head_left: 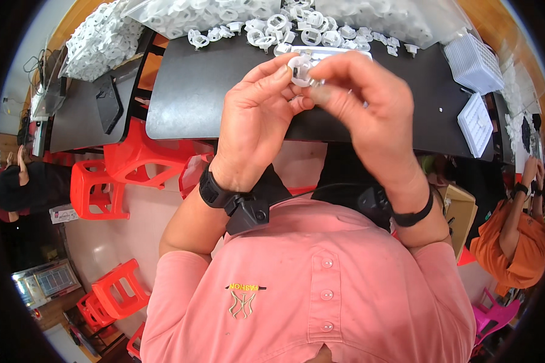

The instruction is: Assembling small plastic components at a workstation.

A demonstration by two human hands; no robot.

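One small white plastic ring fitting is pinched between the curled fingers of the left hand and right hand, above the black worktop's near edge. A loose pinch could drop it to the floor. Loose white fittings along the far edge are too many to count; two white trays sit at the right corner.

Bright, even light; strong fisheye-bent edges
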